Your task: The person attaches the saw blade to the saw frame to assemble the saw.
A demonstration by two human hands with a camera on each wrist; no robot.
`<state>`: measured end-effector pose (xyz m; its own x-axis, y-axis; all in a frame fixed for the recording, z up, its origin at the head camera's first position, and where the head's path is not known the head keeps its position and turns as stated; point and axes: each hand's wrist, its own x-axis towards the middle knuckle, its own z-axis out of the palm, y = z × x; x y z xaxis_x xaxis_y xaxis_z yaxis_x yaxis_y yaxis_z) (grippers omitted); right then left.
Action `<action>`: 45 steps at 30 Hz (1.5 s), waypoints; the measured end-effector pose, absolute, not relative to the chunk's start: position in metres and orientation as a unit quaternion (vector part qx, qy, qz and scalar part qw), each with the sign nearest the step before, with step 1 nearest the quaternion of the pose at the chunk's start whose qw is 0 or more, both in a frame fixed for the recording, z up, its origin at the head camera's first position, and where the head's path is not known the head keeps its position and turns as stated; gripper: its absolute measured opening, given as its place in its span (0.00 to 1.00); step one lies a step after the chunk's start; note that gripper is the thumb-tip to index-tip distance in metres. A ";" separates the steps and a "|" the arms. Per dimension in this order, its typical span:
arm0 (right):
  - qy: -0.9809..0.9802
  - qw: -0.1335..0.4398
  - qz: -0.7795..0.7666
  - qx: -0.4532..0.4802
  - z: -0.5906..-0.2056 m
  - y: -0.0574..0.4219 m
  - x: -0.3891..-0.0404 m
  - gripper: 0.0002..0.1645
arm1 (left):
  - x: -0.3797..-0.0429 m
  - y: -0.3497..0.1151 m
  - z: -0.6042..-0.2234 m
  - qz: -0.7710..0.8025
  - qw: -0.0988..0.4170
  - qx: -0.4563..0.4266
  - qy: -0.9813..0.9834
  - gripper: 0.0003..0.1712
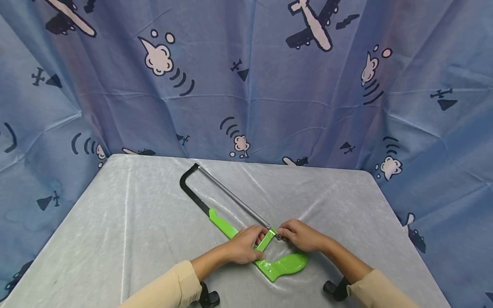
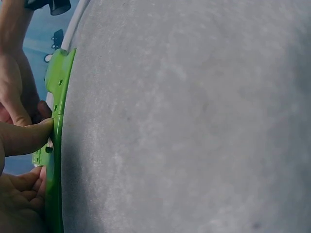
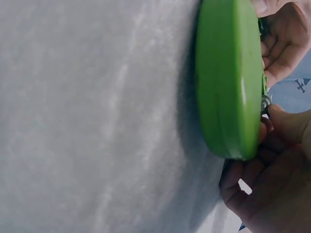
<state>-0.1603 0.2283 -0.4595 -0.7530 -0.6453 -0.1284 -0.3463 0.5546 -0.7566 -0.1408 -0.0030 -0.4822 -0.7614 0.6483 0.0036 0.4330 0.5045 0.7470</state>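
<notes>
A hacksaw (image 1: 223, 223) with a bright green handle and a black front bow lies at a slant across the grey cloth. Its straight metal blade bar (image 1: 235, 198) runs from the bow's tip to the green front post. My left hand (image 1: 244, 246) grips the green frame around that post, thumb on the near side. At the post's outer end, my right hand (image 1: 302, 234) pinches a small metal wing nut (image 3: 265, 103) between thumb and fingers. The rounded green grip (image 3: 226, 82) fills the middle of the right wrist view; right fingertips are partly hidden behind it.
The table (image 1: 161, 244) is covered by a pale grey, lightly creased cloth. Behind it hangs a blue curtain (image 1: 269, 85) printed with planes and clouds. Black wrist cameras sit below both beige sleeves (image 1: 165, 288).
</notes>
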 end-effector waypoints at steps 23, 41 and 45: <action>0.817 0.255 -0.446 -0.263 -0.462 0.233 -0.163 0.18 | -0.140 -0.004 -0.480 0.395 0.144 0.310 0.853 0.31; 0.811 0.271 -0.454 -0.250 -0.464 0.237 -0.162 0.19 | -0.138 -0.002 -0.478 0.383 0.142 0.322 0.854 0.30; 0.823 0.247 -0.446 -0.250 -0.465 0.236 -0.159 0.19 | -0.140 -0.002 -0.477 0.399 0.153 0.320 0.846 0.30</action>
